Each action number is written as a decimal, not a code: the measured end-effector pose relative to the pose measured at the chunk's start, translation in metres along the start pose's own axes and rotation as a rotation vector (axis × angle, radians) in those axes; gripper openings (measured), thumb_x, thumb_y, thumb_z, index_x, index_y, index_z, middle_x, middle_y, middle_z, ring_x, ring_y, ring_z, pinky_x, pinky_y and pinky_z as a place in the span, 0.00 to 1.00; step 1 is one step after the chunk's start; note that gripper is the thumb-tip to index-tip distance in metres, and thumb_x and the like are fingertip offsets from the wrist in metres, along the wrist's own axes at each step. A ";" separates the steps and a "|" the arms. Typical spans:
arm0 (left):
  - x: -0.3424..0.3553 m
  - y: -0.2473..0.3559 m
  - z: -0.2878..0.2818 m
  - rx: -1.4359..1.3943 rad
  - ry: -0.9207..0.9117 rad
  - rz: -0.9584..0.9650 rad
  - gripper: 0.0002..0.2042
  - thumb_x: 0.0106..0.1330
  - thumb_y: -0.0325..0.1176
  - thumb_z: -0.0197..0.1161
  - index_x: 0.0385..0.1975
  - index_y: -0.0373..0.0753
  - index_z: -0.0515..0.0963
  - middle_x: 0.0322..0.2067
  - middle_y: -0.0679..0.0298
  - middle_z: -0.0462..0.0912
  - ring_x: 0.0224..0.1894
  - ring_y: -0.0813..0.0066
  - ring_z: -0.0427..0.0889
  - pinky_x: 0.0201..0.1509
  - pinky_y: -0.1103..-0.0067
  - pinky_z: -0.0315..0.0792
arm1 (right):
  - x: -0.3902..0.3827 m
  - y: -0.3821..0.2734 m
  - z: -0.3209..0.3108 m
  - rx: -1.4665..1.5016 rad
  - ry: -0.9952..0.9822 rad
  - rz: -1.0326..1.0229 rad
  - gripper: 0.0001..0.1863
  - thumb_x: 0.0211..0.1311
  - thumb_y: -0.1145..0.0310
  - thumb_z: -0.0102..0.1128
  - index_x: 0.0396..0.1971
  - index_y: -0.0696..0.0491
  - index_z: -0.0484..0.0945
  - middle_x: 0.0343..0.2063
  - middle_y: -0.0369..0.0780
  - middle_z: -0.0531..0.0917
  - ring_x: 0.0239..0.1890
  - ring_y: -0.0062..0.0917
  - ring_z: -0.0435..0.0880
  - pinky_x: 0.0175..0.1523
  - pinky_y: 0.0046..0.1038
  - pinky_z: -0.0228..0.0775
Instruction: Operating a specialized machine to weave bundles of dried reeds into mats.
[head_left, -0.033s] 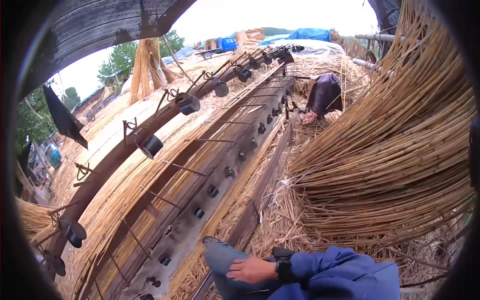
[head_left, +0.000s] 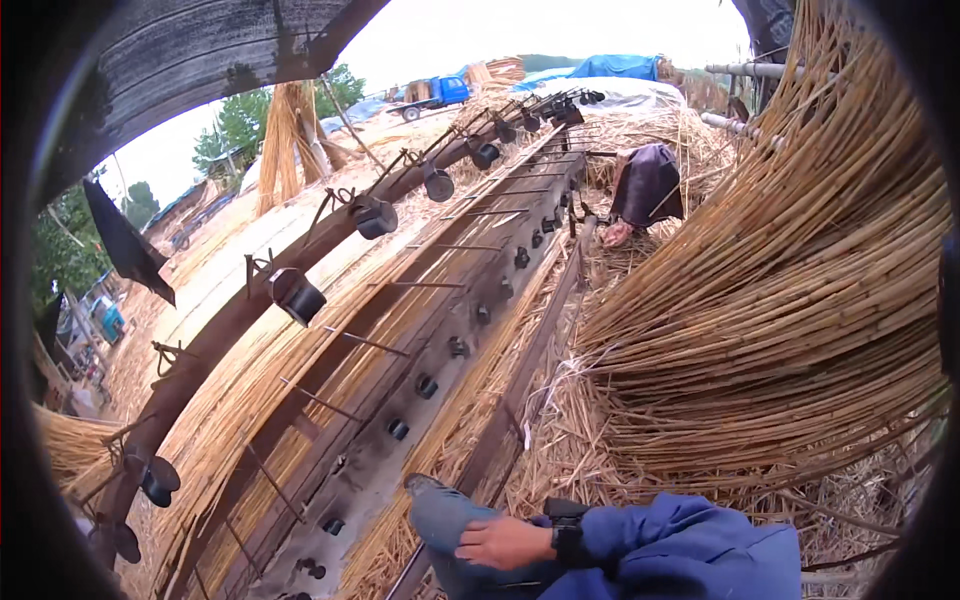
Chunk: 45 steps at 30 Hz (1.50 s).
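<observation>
My right hand (head_left: 505, 542) lies back-up on my blue-grey trousered knee (head_left: 440, 508), fingers loosely extended and holding nothing. A dark watch or band (head_left: 566, 530) is on that wrist, below a blue sleeve (head_left: 660, 535). My left hand is out of sight. Beside the knee run a rusty metal rail (head_left: 522, 370) and a long strip (head_left: 365, 460) with small black fittings. A large bundle of tan reeds (head_left: 760, 330) lies to the right, over loose straw (head_left: 560, 470).
A long rusty beam (head_left: 230, 325) carries several hanging black cylinders (head_left: 376, 218) on the left, above rows of reeds (head_left: 280, 370) and metal prongs. A dark draped object (head_left: 645, 185) sits ahead. A blue truck (head_left: 438, 92), tarps (head_left: 615, 67) and an overhead dark canopy (head_left: 190, 60) show beyond.
</observation>
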<state>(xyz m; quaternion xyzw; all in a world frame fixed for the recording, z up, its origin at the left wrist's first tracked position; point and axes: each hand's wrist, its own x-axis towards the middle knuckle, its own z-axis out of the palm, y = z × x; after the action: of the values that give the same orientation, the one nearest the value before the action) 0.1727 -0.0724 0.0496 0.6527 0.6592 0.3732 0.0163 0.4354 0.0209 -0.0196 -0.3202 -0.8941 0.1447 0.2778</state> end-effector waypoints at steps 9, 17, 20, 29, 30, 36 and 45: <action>0.002 0.033 0.020 -0.272 -0.201 -0.252 0.07 0.62 0.30 0.54 0.35 0.33 0.75 0.31 0.57 0.78 0.34 0.65 0.76 0.41 0.75 0.69 | 0.002 0.002 0.025 0.101 0.080 -0.098 0.14 0.51 0.66 0.55 0.38 0.54 0.70 0.34 0.40 0.71 0.39 0.34 0.71 0.42 0.31 0.68; -0.002 0.019 0.034 -0.351 -0.235 -0.356 0.07 0.63 0.29 0.52 0.34 0.32 0.73 0.29 0.58 0.77 0.31 0.67 0.75 0.37 0.76 0.69 | -0.006 0.020 0.040 0.166 -0.150 0.016 0.16 0.52 0.66 0.56 0.41 0.54 0.68 0.34 0.42 0.71 0.39 0.37 0.72 0.41 0.34 0.68; 0.000 0.024 0.035 -0.371 -0.224 -0.349 0.08 0.63 0.30 0.52 0.34 0.32 0.73 0.29 0.58 0.76 0.30 0.69 0.74 0.36 0.77 0.68 | -0.007 0.025 0.047 0.189 -0.095 0.002 0.15 0.53 0.67 0.55 0.40 0.54 0.67 0.33 0.43 0.70 0.39 0.37 0.72 0.41 0.35 0.68; 0.001 0.022 0.054 -0.600 -0.222 -0.637 0.09 0.64 0.32 0.51 0.38 0.32 0.72 0.33 0.60 0.76 0.33 0.74 0.73 0.37 0.80 0.69 | 0.021 0.028 0.023 0.207 -0.112 0.020 0.16 0.57 0.65 0.52 0.43 0.55 0.67 0.33 0.43 0.70 0.39 0.38 0.71 0.41 0.35 0.68; 0.000 0.022 0.056 -0.628 -0.253 -0.691 0.10 0.65 0.32 0.51 0.38 0.32 0.72 0.34 0.60 0.76 0.33 0.74 0.74 0.38 0.81 0.69 | 0.025 0.030 0.022 0.208 -0.116 0.023 0.16 0.57 0.65 0.52 0.43 0.55 0.67 0.33 0.43 0.70 0.39 0.38 0.71 0.41 0.35 0.68; -0.012 0.012 0.064 -0.566 -0.282 -0.571 0.09 0.65 0.31 0.50 0.38 0.32 0.72 0.30 0.60 0.77 0.33 0.74 0.74 0.40 0.80 0.68 | 0.060 0.034 0.002 0.164 0.094 -0.087 0.17 0.52 0.66 0.57 0.41 0.54 0.68 0.38 0.41 0.69 0.44 0.36 0.67 0.47 0.36 0.62; -0.016 0.037 0.068 -0.656 -0.248 -0.664 0.09 0.65 0.32 0.48 0.35 0.32 0.73 0.28 0.61 0.77 0.31 0.74 0.74 0.37 0.78 0.68 | 0.067 0.037 0.002 0.038 0.054 -0.077 0.22 0.46 0.63 0.61 0.42 0.52 0.67 0.46 0.40 0.67 0.55 0.36 0.63 0.51 0.40 0.60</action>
<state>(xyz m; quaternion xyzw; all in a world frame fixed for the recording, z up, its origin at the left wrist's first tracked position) 0.2409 -0.0594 0.0117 0.4071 0.6725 0.4553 0.4180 0.4097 0.0924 -0.0108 -0.2838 -0.8951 0.1422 0.3131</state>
